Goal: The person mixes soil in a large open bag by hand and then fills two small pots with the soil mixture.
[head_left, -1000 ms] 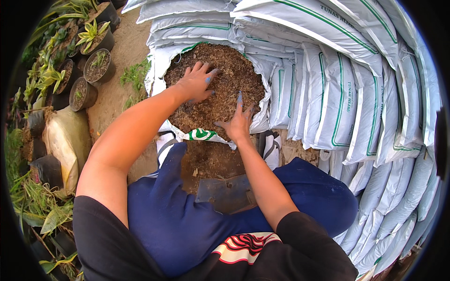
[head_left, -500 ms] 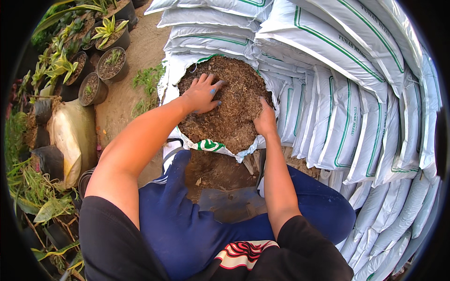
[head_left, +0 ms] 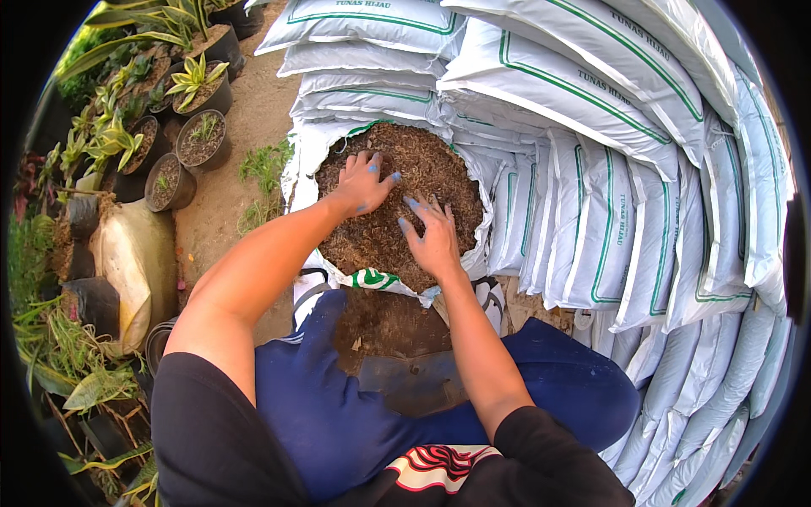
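An opened white sack with green print on its rim stands before me, full of loose brown planting mix. On the left part of the mix rests my left hand, fingers spread and pointing away from me. My right hand lies on the nearer right part of it, its fingers also apart. Bluish stains show on the fingers of both hands. Neither hand holds anything, though some fingertips touch or sink slightly into the mix.
Filled white sacks are piled behind and to the right of the open one. Potted plants line the left side, near a pale bulging sack. Bare soil lies between. A dark flat sheet lies between my legs.
My right hand has come from the sack's right edge inward and toward me, and now lies spread on the mix. The left hand has shifted little; its fingers bend slightly more.
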Available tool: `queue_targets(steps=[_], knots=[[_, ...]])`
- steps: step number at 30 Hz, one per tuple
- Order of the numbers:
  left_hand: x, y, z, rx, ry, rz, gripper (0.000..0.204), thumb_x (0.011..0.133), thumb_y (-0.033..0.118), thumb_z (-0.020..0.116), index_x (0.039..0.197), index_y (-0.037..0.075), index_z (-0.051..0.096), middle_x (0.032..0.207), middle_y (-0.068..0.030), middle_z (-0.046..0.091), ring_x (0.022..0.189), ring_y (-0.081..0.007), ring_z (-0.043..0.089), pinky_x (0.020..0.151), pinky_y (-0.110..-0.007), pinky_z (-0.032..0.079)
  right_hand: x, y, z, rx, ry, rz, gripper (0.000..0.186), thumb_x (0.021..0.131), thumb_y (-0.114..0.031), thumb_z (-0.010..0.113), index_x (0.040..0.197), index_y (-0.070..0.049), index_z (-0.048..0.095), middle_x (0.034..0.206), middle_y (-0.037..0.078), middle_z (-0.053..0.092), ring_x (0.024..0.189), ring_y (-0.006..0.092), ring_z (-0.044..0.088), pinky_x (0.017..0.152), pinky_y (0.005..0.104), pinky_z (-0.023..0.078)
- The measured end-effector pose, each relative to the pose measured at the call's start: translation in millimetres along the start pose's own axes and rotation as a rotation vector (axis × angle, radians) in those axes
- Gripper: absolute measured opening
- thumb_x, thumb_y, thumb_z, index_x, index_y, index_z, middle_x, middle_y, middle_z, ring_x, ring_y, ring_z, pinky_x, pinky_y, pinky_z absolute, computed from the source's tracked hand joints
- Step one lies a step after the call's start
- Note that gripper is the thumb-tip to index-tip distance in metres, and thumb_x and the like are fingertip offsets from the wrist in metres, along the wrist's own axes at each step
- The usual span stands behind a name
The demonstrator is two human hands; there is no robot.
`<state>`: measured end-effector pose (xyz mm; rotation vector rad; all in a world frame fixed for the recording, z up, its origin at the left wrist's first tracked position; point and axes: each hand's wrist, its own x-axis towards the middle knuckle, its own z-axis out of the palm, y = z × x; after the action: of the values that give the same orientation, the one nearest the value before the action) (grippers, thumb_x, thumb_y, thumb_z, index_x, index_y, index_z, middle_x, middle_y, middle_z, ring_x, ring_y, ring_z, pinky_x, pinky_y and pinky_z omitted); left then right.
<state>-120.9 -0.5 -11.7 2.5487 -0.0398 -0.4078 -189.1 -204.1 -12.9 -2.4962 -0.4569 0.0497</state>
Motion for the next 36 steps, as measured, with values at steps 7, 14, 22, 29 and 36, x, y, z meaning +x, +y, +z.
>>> queue_targets(steps=[7, 14, 22, 29, 36], knots=[[-5.7, 7.8, -3.9, 0.139, -0.030, 0.082, 0.074, 0.101, 0.051, 0.055, 0.157, 0.005, 0.037, 0.155, -0.0267, 0.034, 0.143, -0.0437, 0.031, 0.116, -0.057, 0.030, -29.5, 43.1, 12.0, 0.232, 0.393, 0.567, 0.057, 0.098, -0.023, 0.066, 0.140, 0.011, 0.051, 0.137, 0.032, 0.059, 0.129, 0.0457, 0.055, 0.113, 0.0461, 0.041], [-0.6, 5.8, 3.8, 0.180, -0.044, 0.099, 0.073, 0.102, 0.052, 0.053, 0.157, 0.009, 0.036, 0.153, -0.0264, 0.034, 0.143, -0.0433, 0.031, 0.115, -0.057, 0.029, -16.6, 92.4, 33.6, 0.403, 0.351, 0.816, 0.088, 0.103, -0.046, 0.058, 0.156, 0.014, 0.022, 0.162, 0.035, 0.028, 0.152, 0.0429, 0.028, 0.126, 0.0418, 0.022], [0.0, 4.2, -2.5, 0.124, -0.073, 0.076, 0.068, 0.100, 0.050, 0.057, 0.155, 0.013, 0.039, 0.150, -0.0246, 0.036, 0.141, -0.0437, 0.033, 0.115, -0.057, 0.030, 32.1, 111.6, 33.1, 0.453, 0.394, 0.743, 0.090, 0.093, -0.049, 0.071, 0.157, 0.003, 0.033, 0.162, 0.028, 0.033, 0.150, 0.0403, 0.034, 0.124, 0.0429, 0.027], [-2.8, -7.7, -3.3, 0.106, -0.041, 0.070, 0.071, 0.099, 0.052, 0.058, 0.153, 0.009, 0.041, 0.150, -0.0254, 0.036, 0.141, -0.0450, 0.033, 0.116, -0.059, 0.030, 45.6, 107.6, 30.2, 0.573, 0.538, 0.588, 0.059, 0.083, -0.009, 0.076, 0.140, -0.004, 0.060, 0.134, 0.021, 0.065, 0.126, 0.0353, 0.061, 0.109, 0.0399, 0.044], [4.7, -6.3, 1.6, 0.048, -0.011, 0.011, 0.068, 0.102, 0.051, 0.054, 0.153, 0.010, 0.041, 0.148, -0.0228, 0.038, 0.140, -0.0428, 0.034, 0.118, -0.055, 0.029, 48.4, 51.7, 21.3, 0.575, 0.496, 0.399, 0.059, 0.083, -0.002, 0.068, 0.141, -0.001, 0.055, 0.139, 0.025, 0.060, 0.129, 0.0398, 0.059, 0.112, 0.0431, 0.044]])
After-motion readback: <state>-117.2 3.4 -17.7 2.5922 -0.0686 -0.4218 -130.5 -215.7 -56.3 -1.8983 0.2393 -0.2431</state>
